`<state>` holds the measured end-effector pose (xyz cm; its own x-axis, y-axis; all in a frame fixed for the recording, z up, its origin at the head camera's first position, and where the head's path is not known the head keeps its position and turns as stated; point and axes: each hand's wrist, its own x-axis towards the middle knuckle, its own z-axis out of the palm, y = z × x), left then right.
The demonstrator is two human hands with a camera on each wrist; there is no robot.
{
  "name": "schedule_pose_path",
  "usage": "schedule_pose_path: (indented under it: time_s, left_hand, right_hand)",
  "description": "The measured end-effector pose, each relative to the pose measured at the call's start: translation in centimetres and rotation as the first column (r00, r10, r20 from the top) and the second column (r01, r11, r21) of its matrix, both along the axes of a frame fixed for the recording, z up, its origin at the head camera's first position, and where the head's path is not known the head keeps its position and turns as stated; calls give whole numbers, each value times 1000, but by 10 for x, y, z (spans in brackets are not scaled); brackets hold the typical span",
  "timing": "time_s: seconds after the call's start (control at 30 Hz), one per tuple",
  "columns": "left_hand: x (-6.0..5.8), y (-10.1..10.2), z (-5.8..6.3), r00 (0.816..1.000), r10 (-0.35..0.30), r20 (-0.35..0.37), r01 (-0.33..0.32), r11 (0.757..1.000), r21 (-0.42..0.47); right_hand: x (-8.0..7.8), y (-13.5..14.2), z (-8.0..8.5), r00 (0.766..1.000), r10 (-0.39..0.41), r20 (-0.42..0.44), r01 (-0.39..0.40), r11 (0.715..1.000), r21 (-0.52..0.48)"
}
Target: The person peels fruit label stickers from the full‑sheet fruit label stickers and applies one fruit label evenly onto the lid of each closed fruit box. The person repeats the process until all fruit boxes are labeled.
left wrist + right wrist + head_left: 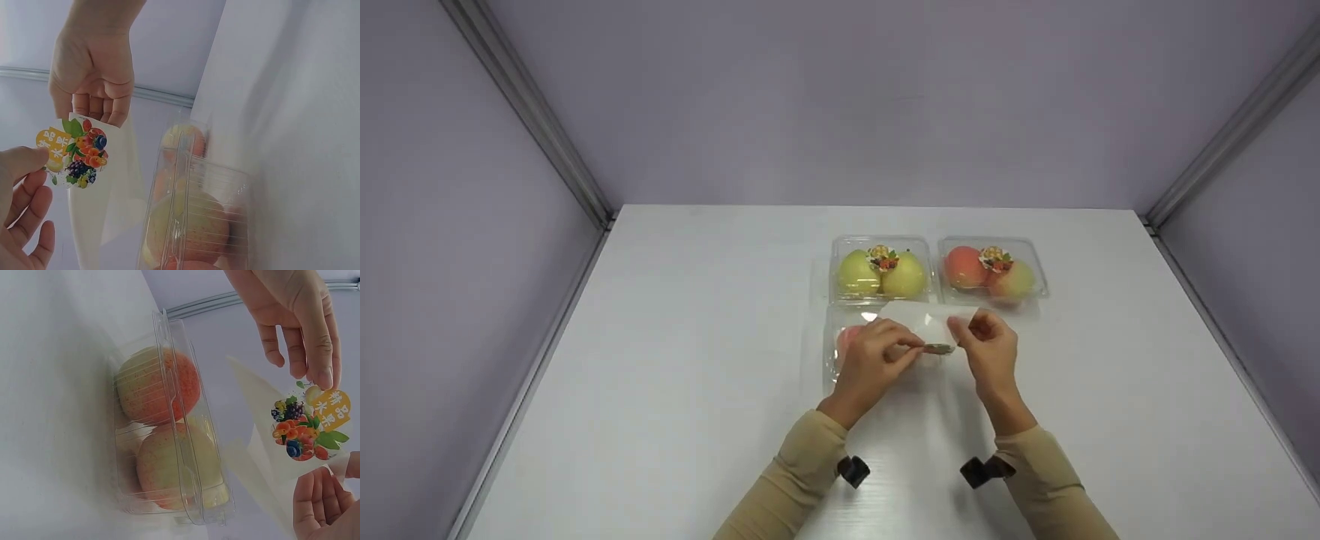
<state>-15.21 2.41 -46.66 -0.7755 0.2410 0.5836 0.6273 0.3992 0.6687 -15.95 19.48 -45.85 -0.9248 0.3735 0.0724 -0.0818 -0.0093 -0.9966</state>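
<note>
My left hand [877,356] pinches a fruit sticker [79,149] by its edge between thumb and fingertips. The sticker shows colourful berries and a yellow label with white characters. My right hand [992,352] holds a pale backing sheet [919,313], its fingers curled at the sheet's edge beside the sticker. The sheet hangs curved behind the sticker in both wrist views. Below the hands sits a lidded clear plastic box [188,455] with two red-and-yellow peaches [157,385] inside; in the head view, the left hand and the sheet partly hide it.
Behind, a clear box [883,294] of two yellow-green fruits bears a round fruit sticker [883,259] on its lid. To its right stands another stickered box [1039,274] with reddish fruits. The white table [697,337] is bordered by pale walls [855,105].
</note>
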Motion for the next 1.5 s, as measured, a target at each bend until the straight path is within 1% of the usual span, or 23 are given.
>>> schedule_pose_path:
  time_s: [0.13,0.33,0.47,0.73,0.97,1.2,1.27,1.4,1.5]
  left_hand:
    - [0,-1,1,1000,-6,1,6,1000,2]
    - [-1,-1,-1,999,-14,-42,15,1000,18]
    - [-2,-1,-1,999,-12,-50,13,1000,21]
    - [-1,-2,-1,999,-21,-24,22,998,58]
    - [-1,-2,-2,1000,-18,8,18,997,73]
    - [-2,-1,-3,1000,-23,6,23,998,66]
    - [-2,-1,-3,1000,-24,7,23,998,61]
    - [-3,-1,-4,1000,-22,-15,23,998,61]
    - [-4,-1,-4,999,-40,-31,42,996,74]
  right_hand:
    - [-1,2,-1,1000,-7,-8,7,1000,1]
    - [-2,5,-3,1000,-16,-11,16,1000,-2]
    - [-3,7,-4,1000,-25,-2,25,1000,-4]
    - [-3,11,-3,999,-34,-5,34,997,-70]
    - [-4,13,-4,999,-39,5,39,996,-80]
    - [-6,16,-8,998,-59,-29,56,995,-79]
    - [-7,17,-8,998,-58,-28,55,995,-88]
    - [-7,20,-8,998,-69,-15,67,993,-100]
    - [-8,23,-9,995,-99,-7,98,993,-65]
